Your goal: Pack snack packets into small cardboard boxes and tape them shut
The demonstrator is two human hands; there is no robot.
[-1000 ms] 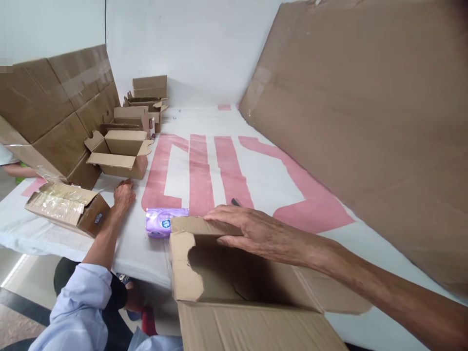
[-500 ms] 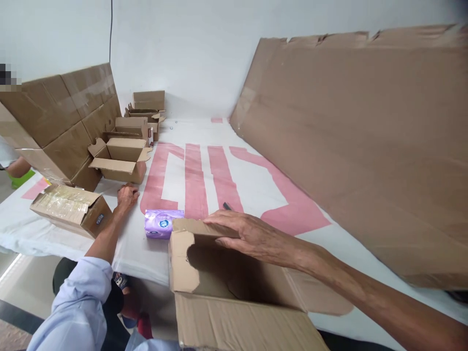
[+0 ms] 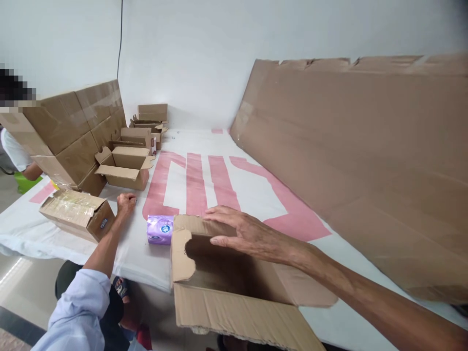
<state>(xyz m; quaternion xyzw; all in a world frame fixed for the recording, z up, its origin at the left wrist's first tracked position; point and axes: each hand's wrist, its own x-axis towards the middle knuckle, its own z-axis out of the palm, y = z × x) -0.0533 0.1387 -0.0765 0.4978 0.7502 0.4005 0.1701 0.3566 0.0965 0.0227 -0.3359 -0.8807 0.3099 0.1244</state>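
An open cardboard box [image 3: 234,278] stands at the near table edge, its flaps folded outward and its inside in shadow. My right hand [image 3: 248,231] rests over its far side, fingers stretched out along the back flap and thumb apart over the opening. Against the box's left side sits a purple tissue pack [image 3: 160,229], partly hidden by it. Farther left, my left hand [image 3: 126,204] is on the table with its fingers curled together. Something tiny shows at those fingertips, too small to name. Beside that forearm lies a closed, taped carton [image 3: 75,212].
Several open small boxes [image 3: 127,163] line the table's left side, next to a stack of taped cartons [image 3: 69,131]. A large cardboard sheet [image 3: 347,161] leans along the right. White cloth with pink shapes [image 3: 195,185] covers the table. Another person's arm [image 3: 31,170] shows far left.
The view has tilted up slightly. My left hand's fingers have curled in more tightly. My right thumb has lifted away from its fingers, and a small dark item behind that hand no longer shows.
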